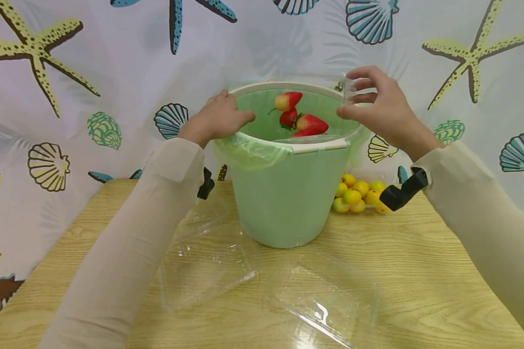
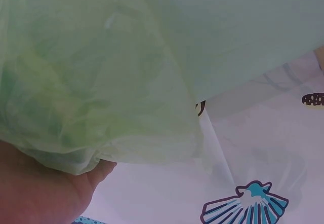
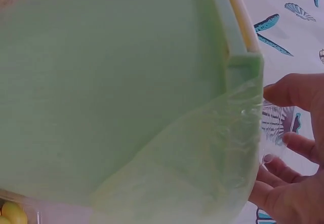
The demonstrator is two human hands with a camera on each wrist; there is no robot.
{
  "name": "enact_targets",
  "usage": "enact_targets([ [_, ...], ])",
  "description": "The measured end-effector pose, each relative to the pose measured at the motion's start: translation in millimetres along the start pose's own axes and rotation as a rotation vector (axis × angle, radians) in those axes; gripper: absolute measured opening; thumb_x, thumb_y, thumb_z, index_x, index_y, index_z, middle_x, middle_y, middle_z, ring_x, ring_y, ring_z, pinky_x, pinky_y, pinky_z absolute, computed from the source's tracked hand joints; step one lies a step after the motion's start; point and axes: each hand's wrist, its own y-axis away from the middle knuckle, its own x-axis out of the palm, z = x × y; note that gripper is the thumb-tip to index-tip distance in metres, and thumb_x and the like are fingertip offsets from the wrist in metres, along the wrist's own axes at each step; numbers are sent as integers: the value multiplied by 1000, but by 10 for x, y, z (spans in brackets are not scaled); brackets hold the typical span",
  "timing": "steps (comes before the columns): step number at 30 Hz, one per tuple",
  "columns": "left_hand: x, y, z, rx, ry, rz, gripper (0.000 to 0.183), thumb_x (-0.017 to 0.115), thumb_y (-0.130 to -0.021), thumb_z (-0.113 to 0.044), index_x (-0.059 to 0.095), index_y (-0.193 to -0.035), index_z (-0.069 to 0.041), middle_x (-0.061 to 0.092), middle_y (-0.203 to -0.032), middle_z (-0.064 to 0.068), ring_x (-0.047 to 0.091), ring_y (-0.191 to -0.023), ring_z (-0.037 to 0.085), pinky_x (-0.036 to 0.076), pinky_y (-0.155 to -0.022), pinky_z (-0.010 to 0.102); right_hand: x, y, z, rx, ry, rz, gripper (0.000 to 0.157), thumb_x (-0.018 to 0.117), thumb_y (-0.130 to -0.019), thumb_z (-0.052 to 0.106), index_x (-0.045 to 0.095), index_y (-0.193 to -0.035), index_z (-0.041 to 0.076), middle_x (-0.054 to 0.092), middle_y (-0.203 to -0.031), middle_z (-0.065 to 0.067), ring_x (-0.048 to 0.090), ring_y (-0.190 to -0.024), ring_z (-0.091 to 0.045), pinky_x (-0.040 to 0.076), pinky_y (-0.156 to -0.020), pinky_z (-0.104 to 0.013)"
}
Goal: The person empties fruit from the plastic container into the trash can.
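A light green bin [image 1: 288, 194] with a pale rim stands on the table, a thin green bag [image 1: 257, 154] folded over its edge. My left hand [image 1: 220, 116] grips the rim at the left, thumb toward the inside. In the left wrist view part of that hand [image 2: 50, 188] shows beside the bag. At the right rim my right hand [image 1: 375, 102] holds a clear plastic box [image 1: 348, 89] between thumb and fingers, over the opening. Several red strawberries [image 1: 312, 124] show in the bin's mouth; whether they touch the box, I cannot tell. The right wrist view shows the right hand [image 3: 298, 153] beyond the rim.
Small yellow fruits [image 1: 353, 196] sit in a clear box behind the bin, to the right. Clear plastic trays [image 1: 323, 300] lie on the wooden table [image 1: 436, 291] in front, with another [image 1: 209, 271] to the left. A patterned cloth [image 1: 262, 43] hangs behind.
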Motion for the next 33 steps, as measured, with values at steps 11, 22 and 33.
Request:
enact_targets([
  [11,6,-3,23,1,-1,-10,65,31,-92,-38,25,-136,8,-7,-148,18,-8,-136,31,4,-110,46,19,7,-26,-75,69,6,60,67,-77,15,39,-130,18,40,-126,-7,47,-115,-23,45,-86,-43],
  [22,8,23,31,-9,20,-7,68,30,-91,-39,17,-140,6,-9,-148,17,-8,-136,32,6,-109,48,7,-1,-37,-44,-106,9,59,65,-79,14,36,-130,15,38,-121,-6,48,-110,-22,47,-84,-30],
  [33,8,12,21,5,11,-12,62,30,-91,-39,35,-132,7,-7,-148,18,-8,-136,32,5,-109,47,-31,-24,-63,66,-475,-41,51,65,-80,13,39,-123,10,31,-117,-9,50,-93,-23,53,-68,-24],
])
